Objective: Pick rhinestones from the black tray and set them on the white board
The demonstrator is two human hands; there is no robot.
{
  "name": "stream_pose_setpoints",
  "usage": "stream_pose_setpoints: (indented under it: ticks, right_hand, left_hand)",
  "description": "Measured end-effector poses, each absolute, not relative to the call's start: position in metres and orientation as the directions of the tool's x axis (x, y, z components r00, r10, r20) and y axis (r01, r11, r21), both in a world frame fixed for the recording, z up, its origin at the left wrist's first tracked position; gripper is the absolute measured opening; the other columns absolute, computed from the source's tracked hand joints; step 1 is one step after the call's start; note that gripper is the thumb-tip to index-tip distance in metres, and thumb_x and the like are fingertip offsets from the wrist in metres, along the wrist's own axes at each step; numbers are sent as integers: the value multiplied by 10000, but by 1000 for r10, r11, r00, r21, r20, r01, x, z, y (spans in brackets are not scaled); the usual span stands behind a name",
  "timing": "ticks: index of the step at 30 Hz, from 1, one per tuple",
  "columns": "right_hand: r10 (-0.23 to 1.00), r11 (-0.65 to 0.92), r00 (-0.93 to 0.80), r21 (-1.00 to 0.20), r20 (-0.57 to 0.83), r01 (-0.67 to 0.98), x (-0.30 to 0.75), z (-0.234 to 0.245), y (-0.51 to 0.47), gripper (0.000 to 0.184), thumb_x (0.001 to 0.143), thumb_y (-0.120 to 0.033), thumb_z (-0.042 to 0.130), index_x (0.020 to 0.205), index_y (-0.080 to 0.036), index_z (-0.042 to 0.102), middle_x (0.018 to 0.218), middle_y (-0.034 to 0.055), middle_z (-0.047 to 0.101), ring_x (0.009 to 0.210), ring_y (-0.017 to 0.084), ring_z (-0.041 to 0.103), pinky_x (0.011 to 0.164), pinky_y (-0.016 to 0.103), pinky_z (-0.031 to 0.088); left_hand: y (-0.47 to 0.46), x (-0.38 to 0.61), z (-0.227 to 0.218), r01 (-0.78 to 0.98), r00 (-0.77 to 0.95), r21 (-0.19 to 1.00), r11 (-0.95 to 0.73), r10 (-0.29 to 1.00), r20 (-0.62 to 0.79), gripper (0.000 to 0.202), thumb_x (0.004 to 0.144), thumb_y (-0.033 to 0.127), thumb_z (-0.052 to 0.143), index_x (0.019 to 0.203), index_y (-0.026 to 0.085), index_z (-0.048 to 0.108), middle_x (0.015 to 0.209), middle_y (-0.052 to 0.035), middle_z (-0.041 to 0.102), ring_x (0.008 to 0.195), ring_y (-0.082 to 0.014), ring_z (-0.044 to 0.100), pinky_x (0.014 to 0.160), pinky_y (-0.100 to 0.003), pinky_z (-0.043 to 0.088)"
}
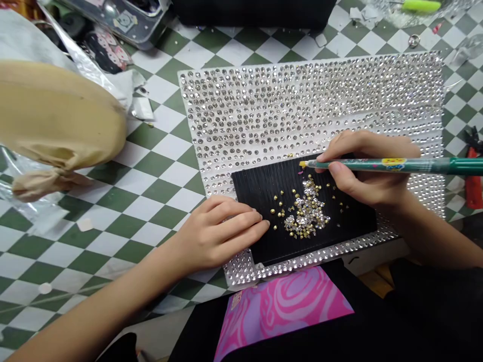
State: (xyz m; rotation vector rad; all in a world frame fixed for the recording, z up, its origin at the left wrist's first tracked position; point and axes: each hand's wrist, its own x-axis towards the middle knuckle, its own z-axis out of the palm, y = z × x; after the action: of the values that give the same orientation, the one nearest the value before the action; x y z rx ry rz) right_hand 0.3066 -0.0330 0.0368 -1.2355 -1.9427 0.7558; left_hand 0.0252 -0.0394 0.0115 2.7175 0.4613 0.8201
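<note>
My right hand [368, 173] pinches a green pen [426, 165] with a cartoon print. Its pale yellow tip is over the upper edge of a black ridged board [264, 244]. On that board lies a loose pile of silver and gold rhinestones [307, 213], with several strays around it. My left hand [222, 229] lies with fingers stretched over the board's left edge and holds nothing. Beneath the board is a white sheet [260, 100] studded with rows of clear rhinestones; part of it is hidden by the board and my hands.
A green-and-white checkered cloth [162, 181] covers the table. At left sits a tied beige bag [56, 120] beside crumpled plastic. A dark case [132, 20] and a black object [252, 12] stand at the back. A red-handled tool [473, 176] lies at right.
</note>
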Motion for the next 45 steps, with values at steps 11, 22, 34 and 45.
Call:
stream_pose_setpoints:
  ticks: [11,22,34,45]
  right_hand:
    - [938,331,-266,-804,223,493,309,35,-36,128,801,-182,615,839,-284,681,709,-6,654,603,150,610,548,340,456]
    - [917,397,-233,-782,323,479,312,31,-31,172,738,-142,616,777,-293,689,648,-22,634,538,154,578,544,369,485]
    - [887,299,84,-702,455,646,305,29,-31,73,796,-189,628,793,-237,683,710,-15,652,590,126,618,510,292,445]
    - [894,323,-26,-601,448,731,304,32,-29,103,783,-137,621,764,-238,627,685,-18,627,591,128,581,550,308,445]
  left_hand:
    - [-41,25,11,225,789,339,-914,375,488,194,943,131,464,971,154,655,865,5,709,853,-116,598,764,-275,459]
    - [-40,25,10,221,791,342,-913,374,485,194,949,136,458,977,150,649,875,2,708,864,-116,590,760,-279,456]
    - [-39,24,9,218,791,346,-913,373,486,183,945,137,470,982,145,649,882,-1,706,865,-122,591,766,-286,459]
    - [-41,25,9,216,793,349,-912,372,482,180,940,132,473,985,144,647,888,-2,703,865,-124,592,768,-291,457]
